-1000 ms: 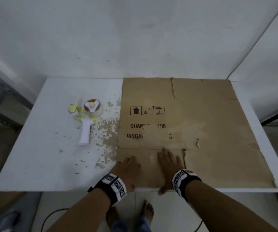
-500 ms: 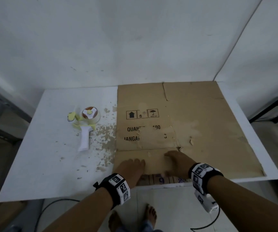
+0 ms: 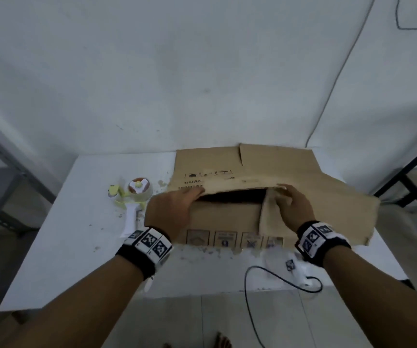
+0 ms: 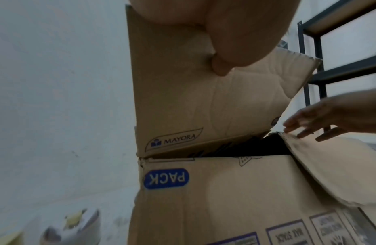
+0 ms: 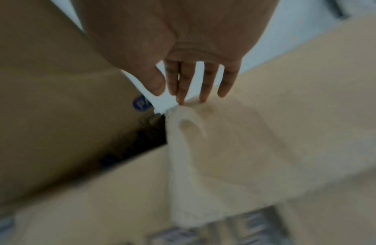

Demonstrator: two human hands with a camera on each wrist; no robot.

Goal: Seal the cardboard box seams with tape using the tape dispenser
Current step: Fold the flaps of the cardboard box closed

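A brown cardboard box (image 3: 227, 217) stands half-raised on the white table (image 3: 77, 247), a dark gap showing between its panels. My left hand (image 3: 174, 212) grips the upper left flap (image 4: 193, 102); its thumb (image 4: 220, 68) presses the flap's outer face and the fingers curl over the edge, hidden. My right hand (image 3: 292, 204) lies with straight fingers (image 5: 182, 89) on the frayed edge of the right flap (image 5: 235, 132). The tape dispenser (image 3: 134, 204), with a white handle, yellow parts and a clear roll, lies on the table left of the box, untouched.
Torn cardboard scraps (image 3: 202, 252) litter the table near the box's front edge. A black cable (image 3: 250, 287) loops over the table's near edge. A dark metal shelf frame (image 3: 408, 177) stands to the right. A white wall rises right behind the table.
The box lay flat under both palms; now it is lifted and pulled open into a gap. My left hand has taken hold of a flap, and my right has moved up to the other flap's edge.
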